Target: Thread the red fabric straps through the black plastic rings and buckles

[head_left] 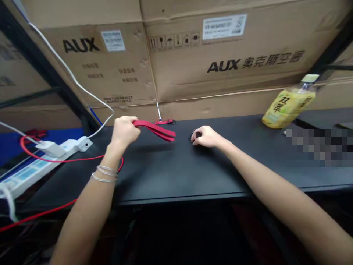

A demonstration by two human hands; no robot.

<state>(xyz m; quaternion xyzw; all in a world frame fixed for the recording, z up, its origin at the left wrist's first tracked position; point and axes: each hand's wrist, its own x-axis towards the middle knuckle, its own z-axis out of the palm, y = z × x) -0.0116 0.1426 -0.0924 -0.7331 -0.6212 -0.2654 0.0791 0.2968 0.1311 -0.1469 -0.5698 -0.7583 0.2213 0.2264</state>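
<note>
My left hand (124, 132) is raised above the black table top (171, 173) and pinches a flat red webbing strap (156, 129), whose loose folds hang to the right, off the surface. A short red strap piece with a black buckle (165, 122) lies at the table's back edge, apart from both hands. My right hand (206, 137) rests on the table with its fingers curled over a small black object (191, 136). Most of that object is hidden by the fingers, so its exact kind is unclear.
A white power strip (35, 171) with a plugged-in white adapter (51, 149) lies at the left, with a red cable (63, 160) looping nearby. A tilted yellow drink bottle (288, 105) stands at the right. Large AUX cardboard boxes (228, 62) stand behind the table.
</note>
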